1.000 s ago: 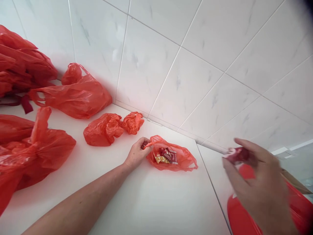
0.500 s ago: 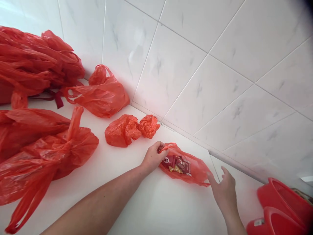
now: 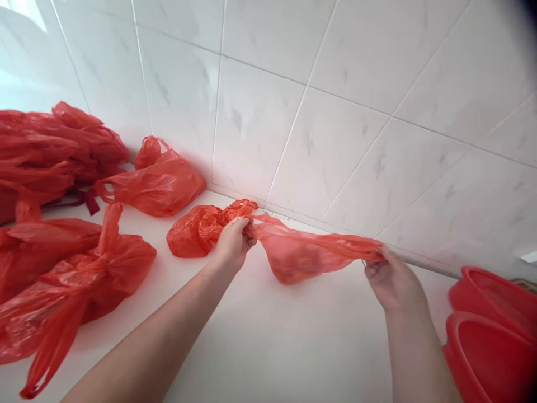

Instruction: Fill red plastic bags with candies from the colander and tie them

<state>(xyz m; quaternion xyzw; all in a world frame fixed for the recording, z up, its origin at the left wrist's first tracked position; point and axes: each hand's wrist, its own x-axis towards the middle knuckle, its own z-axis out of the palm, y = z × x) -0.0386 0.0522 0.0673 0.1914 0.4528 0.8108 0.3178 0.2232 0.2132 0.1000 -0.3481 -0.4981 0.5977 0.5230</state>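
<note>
A thin red plastic bag [image 3: 293,254] is stretched between my two hands, its lower part sagging with a dark shape showing faintly through the film. My left hand [image 3: 235,240] is closed on the bag's left end, close beside a crumpled red bag [image 3: 195,232] on the white table. At the other end, my right hand [image 3: 392,274] is closed round the gathered plastic. The wrapped packets inside the bag cannot be made out clearly.
Knotted red bags [image 3: 100,268] lie at the left, with a big heap of red bags [image 3: 46,151] behind them. Another red bag [image 3: 161,184] rests by the tiled wall [image 3: 268,112]. Red plastic baskets [image 3: 495,347] stand at the right on the white table [image 3: 289,341].
My right hand has gone from open beside the bag to closed on its right end. The bag now looks pulled taut and lifted. The view has shifted.
</note>
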